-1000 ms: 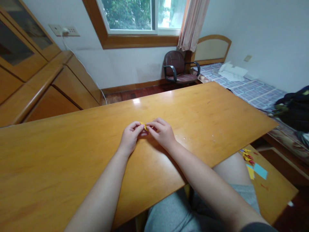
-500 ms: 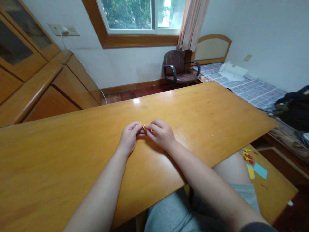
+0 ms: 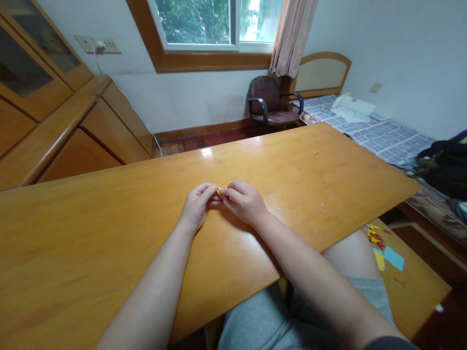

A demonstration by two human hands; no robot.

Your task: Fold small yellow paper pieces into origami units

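Note:
A small yellow folded paper piece (image 3: 219, 192) is pinched between my two hands above the middle of the wooden table (image 3: 109, 228). My left hand (image 3: 197, 204) grips it from the left, thumb and fingers pressed together. From the right, my right hand (image 3: 243, 200) pinches its other side with thumb and forefinger. Only a sliver of the paper shows; my fingers hide the rest, so its full shape cannot be made out. Both hands are close to the tabletop.
On a lower wooden surface at the right lie several yellow and red folded paper pieces (image 3: 374, 235), a blue paper sheet (image 3: 394, 258) and yellow paper (image 3: 379, 259). Beyond the table stand a brown armchair (image 3: 268, 99) and a bed (image 3: 386, 133) with a black bag (image 3: 443, 163).
Both hands keep their pinch in nearly the same place. The yellow paper between the fingertips has turned slightly, and less of it shows now.

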